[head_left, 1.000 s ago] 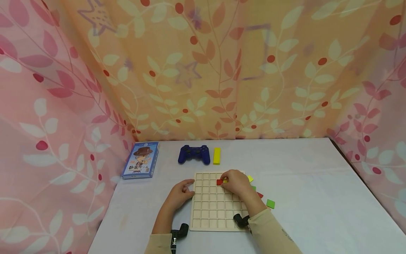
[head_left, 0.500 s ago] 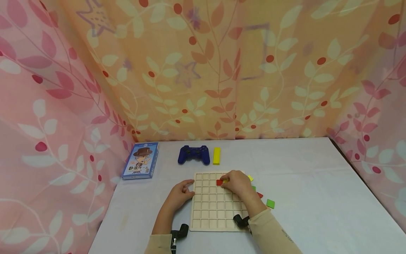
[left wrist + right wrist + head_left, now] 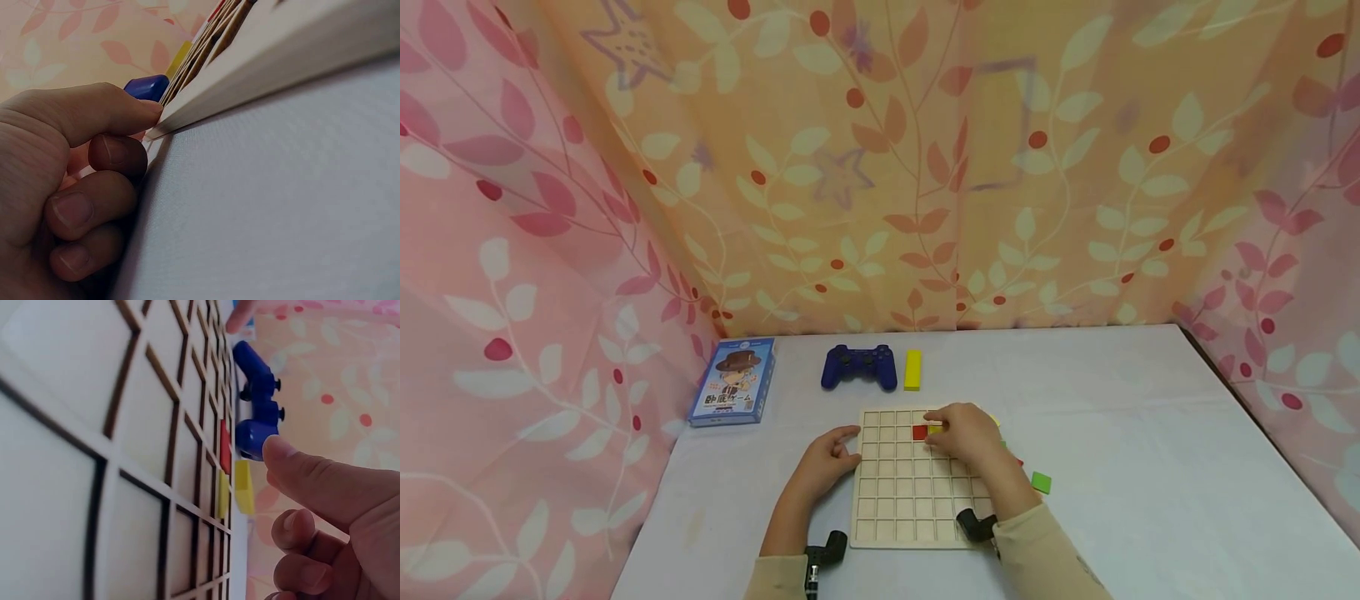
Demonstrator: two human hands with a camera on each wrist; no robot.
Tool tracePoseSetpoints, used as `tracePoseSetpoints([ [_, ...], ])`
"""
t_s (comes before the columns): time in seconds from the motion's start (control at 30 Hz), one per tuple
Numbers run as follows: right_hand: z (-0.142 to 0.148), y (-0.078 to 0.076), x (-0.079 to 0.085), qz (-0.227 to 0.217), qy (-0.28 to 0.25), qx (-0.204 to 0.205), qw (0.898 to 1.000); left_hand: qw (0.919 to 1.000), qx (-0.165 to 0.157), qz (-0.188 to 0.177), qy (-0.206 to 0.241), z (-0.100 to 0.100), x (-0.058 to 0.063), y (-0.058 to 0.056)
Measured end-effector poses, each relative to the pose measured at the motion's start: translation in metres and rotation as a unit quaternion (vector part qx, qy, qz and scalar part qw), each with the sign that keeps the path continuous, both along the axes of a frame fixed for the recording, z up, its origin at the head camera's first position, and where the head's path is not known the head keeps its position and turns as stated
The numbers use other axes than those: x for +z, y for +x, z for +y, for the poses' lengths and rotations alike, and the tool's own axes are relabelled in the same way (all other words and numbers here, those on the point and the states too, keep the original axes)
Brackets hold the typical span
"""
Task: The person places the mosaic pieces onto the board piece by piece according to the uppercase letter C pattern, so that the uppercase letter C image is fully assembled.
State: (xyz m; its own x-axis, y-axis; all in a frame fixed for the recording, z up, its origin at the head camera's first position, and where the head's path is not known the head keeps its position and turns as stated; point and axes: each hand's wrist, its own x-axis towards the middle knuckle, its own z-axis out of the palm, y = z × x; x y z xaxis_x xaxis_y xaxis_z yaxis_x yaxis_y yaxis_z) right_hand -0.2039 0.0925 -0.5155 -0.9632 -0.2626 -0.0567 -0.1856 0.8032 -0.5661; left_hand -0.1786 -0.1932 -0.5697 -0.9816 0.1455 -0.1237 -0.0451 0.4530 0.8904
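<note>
A pale wooden grid board [image 3: 895,500] lies on the white-covered table. My left hand [image 3: 823,462] rests at its left edge, thumb and index finger spread along the side, other fingers loosely bent in the left wrist view. Within the grid, a red tile [image 3: 920,432] sits in a cell near the far side, and a yellow tile [image 3: 935,430] lies just right of it. Over that yellow tile is my right hand [image 3: 970,433], thumb and index finger apart. In the right wrist view the thumb [image 3: 312,478] stands clear of the yellow tile [image 3: 223,494], with nothing held.
A green tile [image 3: 1041,482] lies right of the board; several more tiles peek out behind the right forearm. Beyond the board are a blue game controller [image 3: 859,367] and a yellow block [image 3: 913,370]. A blue box [image 3: 733,383] lies at the back left, near the curtain.
My right thumb and index finger have come off the yellow tile, and that hand has shifted slightly right. More of the yellow tile shows. The left hand stays at the board's edge.
</note>
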Motion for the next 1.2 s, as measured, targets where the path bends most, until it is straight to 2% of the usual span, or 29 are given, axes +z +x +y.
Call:
tracePoseSetpoints([
  [0.27, 0.012, 0.003, 0.013, 0.016, -0.035, 0.002, 0.999, 0.9999, 0.003, 0.010, -0.006, 0.001, 0.000, 0.001],
  [0.5, 0.026, 0.003, 0.014, 0.024, -0.039, -0.002, 0.999, 0.9999, 0.004, 0.008, -0.004, 0.001, 0.000, 0.001],
  [0.7, 0.043, 0.002, 0.013, 0.031, -0.064, -0.005, 0.997, 1.0000, 0.003, 0.009, -0.002, 0.000, 0.000, 0.001],
  [0.97, 0.067, -0.001, 0.016, -0.001, -0.091, -0.045, 0.995, 1.0000, 0.005, 0.008, -0.002, 0.001, -0.002, 0.000],
  [1.2, 0.086, -0.004, 0.013, -0.032, -0.070, -0.079, 0.994, 1.0000, 0.005, 0.006, 0.003, 0.001, -0.001, -0.001],
])
